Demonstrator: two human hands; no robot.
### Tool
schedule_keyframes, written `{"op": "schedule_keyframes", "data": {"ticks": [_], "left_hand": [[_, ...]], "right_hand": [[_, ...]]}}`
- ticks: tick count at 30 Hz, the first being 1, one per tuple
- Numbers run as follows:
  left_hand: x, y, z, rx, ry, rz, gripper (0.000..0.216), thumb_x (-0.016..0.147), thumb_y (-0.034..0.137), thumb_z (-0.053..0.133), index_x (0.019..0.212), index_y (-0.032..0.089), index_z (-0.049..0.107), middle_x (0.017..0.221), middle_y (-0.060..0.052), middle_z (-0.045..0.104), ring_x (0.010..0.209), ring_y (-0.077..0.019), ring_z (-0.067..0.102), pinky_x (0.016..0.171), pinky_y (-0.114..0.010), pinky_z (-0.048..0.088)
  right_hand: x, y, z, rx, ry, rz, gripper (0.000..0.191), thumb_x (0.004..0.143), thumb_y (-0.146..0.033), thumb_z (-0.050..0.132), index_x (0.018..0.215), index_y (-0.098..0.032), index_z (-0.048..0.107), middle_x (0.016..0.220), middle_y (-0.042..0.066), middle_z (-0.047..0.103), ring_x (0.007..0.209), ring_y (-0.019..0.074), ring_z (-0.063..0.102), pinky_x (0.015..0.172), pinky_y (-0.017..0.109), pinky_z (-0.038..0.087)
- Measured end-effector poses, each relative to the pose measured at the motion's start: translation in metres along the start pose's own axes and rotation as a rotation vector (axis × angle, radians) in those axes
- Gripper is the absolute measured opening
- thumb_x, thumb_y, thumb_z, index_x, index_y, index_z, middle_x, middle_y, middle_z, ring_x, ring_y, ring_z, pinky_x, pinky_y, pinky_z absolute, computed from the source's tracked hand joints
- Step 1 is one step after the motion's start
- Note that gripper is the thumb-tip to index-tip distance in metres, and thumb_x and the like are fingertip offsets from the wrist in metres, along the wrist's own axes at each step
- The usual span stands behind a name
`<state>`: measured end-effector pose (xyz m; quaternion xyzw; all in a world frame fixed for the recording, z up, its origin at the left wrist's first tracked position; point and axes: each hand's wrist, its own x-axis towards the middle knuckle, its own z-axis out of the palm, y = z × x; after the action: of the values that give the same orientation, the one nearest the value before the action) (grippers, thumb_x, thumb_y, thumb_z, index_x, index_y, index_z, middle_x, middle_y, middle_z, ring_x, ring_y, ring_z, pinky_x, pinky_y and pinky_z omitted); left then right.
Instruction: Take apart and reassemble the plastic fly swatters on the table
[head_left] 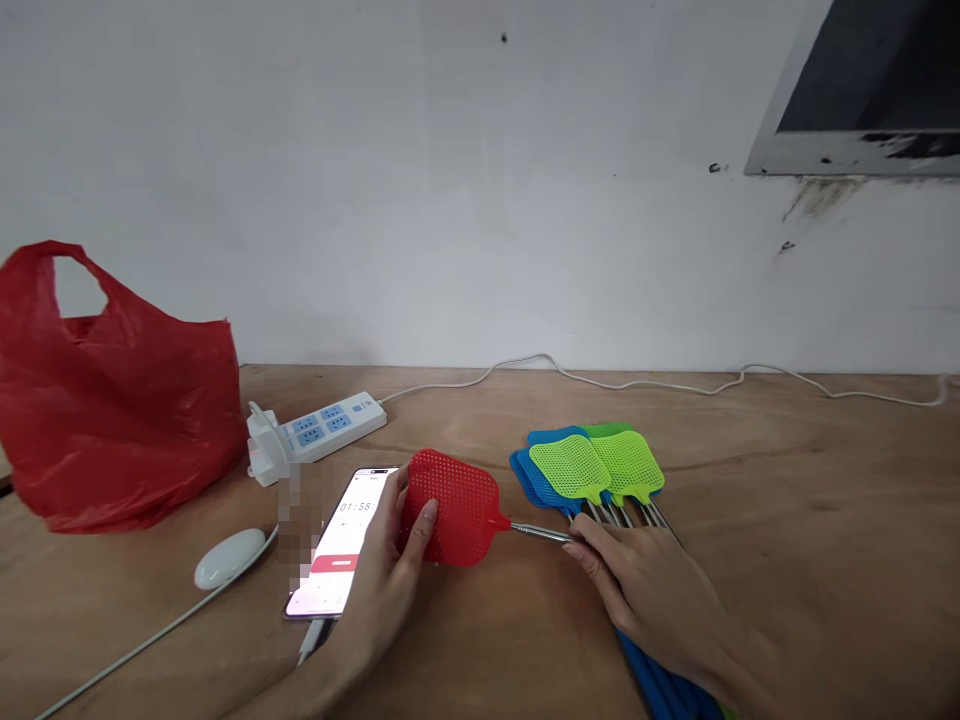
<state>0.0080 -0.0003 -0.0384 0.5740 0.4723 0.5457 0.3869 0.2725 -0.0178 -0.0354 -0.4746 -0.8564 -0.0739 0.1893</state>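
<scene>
A red fly swatter [456, 505] lies on the wooden table [787, 520] between my hands. My left hand [386, 575] pinches the left edge of its red mesh head with thumb and fingers. My right hand [649, 585] grips its thin metal rod just right of the head. Beside my right hand lies a pile of green and blue fly swatters [589, 465], their blue handles running under my right wrist. A phone [341, 545] with a lit timer screen lies under my left hand.
A red plastic bag [112, 400] stands at the far left. A white power strip [319, 432] with a cable sits behind the phone. A white oval device [227, 556] on a cord lies near the left front. A white wall is behind the table.
</scene>
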Motion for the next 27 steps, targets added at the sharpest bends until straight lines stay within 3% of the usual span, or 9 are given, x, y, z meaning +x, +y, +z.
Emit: {"op": "schedule_keyframes", "data": {"ticks": [3,6,10,14,18,22,24,27], "left_hand": [[0.001,0.004,0.0,-0.021,-0.002,-0.025,0.05,0.095,0.049,0.056,0.139,0.029,0.043,0.14,-0.008,0.055,0.132,-0.0284,0.049,0.105,-0.04,0.044],[0.003,0.01,0.001,-0.062,0.059,0.001,0.054,0.096,0.049,0.055,0.146,0.035,0.039,0.152,-0.003,0.043,0.139,-0.0266,0.04,0.112,-0.04,0.037],[0.002,0.005,-0.003,-0.091,0.113,-0.006,0.049,0.097,0.05,0.053,0.143,0.038,0.042,0.153,0.0,0.041,0.138,-0.0252,0.041,0.113,-0.041,0.034],[-0.002,-0.001,-0.004,-0.039,-0.023,-0.086,0.036,0.097,0.049,0.054,0.128,0.032,0.057,0.139,-0.003,0.054,0.132,-0.0261,0.045,0.106,-0.039,0.039],[-0.003,0.007,-0.001,0.052,-0.155,-0.102,0.027,0.095,0.048,0.055,0.108,0.026,0.063,0.115,-0.004,0.063,0.113,-0.0254,0.055,0.093,-0.035,0.043],[0.0,0.01,0.0,0.051,-0.281,-0.104,0.027,0.094,0.048,0.054,0.094,0.022,0.062,0.089,-0.002,0.062,0.087,-0.0207,0.057,0.076,-0.03,0.044],[0.0,0.008,0.001,0.043,-0.349,-0.127,0.028,0.095,0.048,0.052,0.094,0.022,0.062,0.084,-0.001,0.06,0.08,-0.0193,0.055,0.069,-0.028,0.043],[-0.004,0.007,0.004,0.12,-0.453,-0.133,0.03,0.096,0.049,0.05,0.096,0.022,0.062,0.086,-0.001,0.062,0.081,-0.0197,0.056,0.07,-0.029,0.043]], "right_hand": [[0.003,0.004,-0.004,0.082,-0.022,0.021,0.025,0.103,-0.028,0.033,0.094,-0.025,0.056,0.074,0.002,0.07,0.06,0.023,0.063,0.053,0.032,0.024],[0.007,0.007,-0.006,0.317,0.012,0.151,0.024,0.103,-0.032,0.035,0.097,-0.025,0.057,0.072,0.001,0.068,0.062,0.0209,0.062,0.056,0.031,0.029],[0.013,0.004,-0.001,0.957,0.072,0.45,0.026,0.1,-0.048,0.041,0.096,-0.025,0.054,0.054,-0.006,0.052,0.048,0.0152,0.047,0.049,0.027,0.029],[0.017,-0.002,0.001,1.544,0.084,0.681,0.031,0.09,-0.053,0.06,0.088,-0.022,0.056,0.057,-0.006,0.055,0.052,0.0118,0.045,0.052,0.024,0.036],[0.018,-0.004,-0.002,1.727,0.079,0.781,0.028,0.083,-0.045,0.071,0.079,-0.018,0.064,0.065,-0.001,0.06,0.057,0.0104,0.045,0.055,0.021,0.038],[0.017,-0.004,0.001,1.856,0.061,0.846,0.022,0.075,-0.035,0.081,0.081,-0.016,0.071,0.073,0.0,0.063,0.056,0.0077,0.042,0.045,0.016,0.032],[0.017,-0.006,0.002,1.882,0.055,0.823,0.023,0.072,-0.033,0.084,0.083,-0.016,0.071,0.073,0.001,0.066,0.053,0.0063,0.041,0.042,0.016,0.029],[0.017,-0.011,0.001,1.88,0.089,0.826,0.034,0.071,-0.038,0.085,0.095,-0.02,0.07,0.076,0.003,0.072,0.054,0.0097,0.052,0.045,0.018,0.039]]}}
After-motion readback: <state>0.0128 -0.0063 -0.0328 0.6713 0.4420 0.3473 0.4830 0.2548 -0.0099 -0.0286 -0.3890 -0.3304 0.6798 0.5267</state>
